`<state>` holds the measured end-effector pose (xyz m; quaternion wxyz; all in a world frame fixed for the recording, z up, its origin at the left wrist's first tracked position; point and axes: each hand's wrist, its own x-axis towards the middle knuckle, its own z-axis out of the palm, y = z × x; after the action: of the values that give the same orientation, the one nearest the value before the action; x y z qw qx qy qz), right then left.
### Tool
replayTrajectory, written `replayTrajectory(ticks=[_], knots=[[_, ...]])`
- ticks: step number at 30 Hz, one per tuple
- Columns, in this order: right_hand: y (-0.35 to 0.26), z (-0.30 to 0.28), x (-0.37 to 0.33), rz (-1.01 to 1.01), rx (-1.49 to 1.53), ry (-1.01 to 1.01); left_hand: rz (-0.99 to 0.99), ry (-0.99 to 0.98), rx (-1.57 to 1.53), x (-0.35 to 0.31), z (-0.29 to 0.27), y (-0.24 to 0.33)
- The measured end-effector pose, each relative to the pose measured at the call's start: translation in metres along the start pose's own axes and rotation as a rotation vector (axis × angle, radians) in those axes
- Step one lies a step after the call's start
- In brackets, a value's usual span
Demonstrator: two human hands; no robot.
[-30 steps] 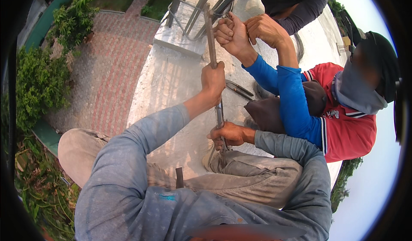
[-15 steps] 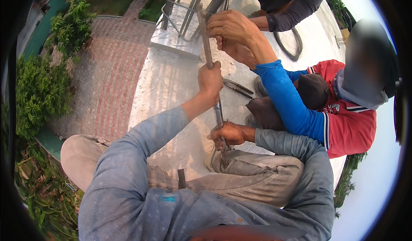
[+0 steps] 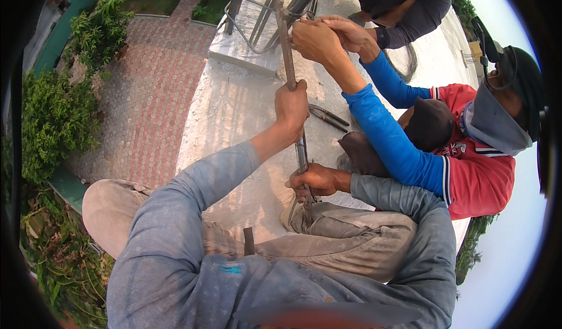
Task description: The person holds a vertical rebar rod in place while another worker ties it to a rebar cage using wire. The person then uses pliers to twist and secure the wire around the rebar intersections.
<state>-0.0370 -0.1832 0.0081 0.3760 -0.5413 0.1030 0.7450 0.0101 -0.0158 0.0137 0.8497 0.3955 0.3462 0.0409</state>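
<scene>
A long metal bar [image 3: 287,54] slants up and away from my lap toward the rebar. My left hand [image 3: 291,109] is wrapped round its middle. Lower down, my right hand [image 3: 316,180] grips it close to my bent knee, where the bar's lower end is partly hidden. The bar's far end stands beside the upright rebar cage [image 3: 263,24] with its bent ties; I cannot tell whether it touches. Just right of that end, a co-worker's bare hands [image 3: 322,38] in blue sleeves work close together. What their fingers hold is too small to make out.
Pincers [image 3: 328,117] lie on the pale slab [image 3: 234,130] right of my left hand. A wire coil [image 3: 408,65] lies farther back, near another person in a dark sleeve [image 3: 410,13]. At left the slab edge drops to a paved yard [image 3: 152,95] with shrubs.
The co-worker's hands have shifted and come together beside the bar's top. My hands keep their hold on the bar. The whole view has shifted slightly.
</scene>
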Motion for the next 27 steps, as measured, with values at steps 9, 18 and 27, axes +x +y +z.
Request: replayTrajectory(ticks=[9, 18, 27], knots=[[0.0039, -0.0017, 0.0037, -0.006, -0.006, 0.003, 0.001, -0.005, -0.004, -0.0008, -0.0007, 0.0000], [0.0030, -0.0006, 0.0025, 0.009, 0.003, 0.016, 0.001, 0.002, -0.005, -0.0013, 0.0000, -0.0007], [0.0025, -0.0011, 0.0023, 0.005, -0.012, 0.007, -0.005, -0.004, -0.005, 0.0016, -0.0010, -0.0023]])
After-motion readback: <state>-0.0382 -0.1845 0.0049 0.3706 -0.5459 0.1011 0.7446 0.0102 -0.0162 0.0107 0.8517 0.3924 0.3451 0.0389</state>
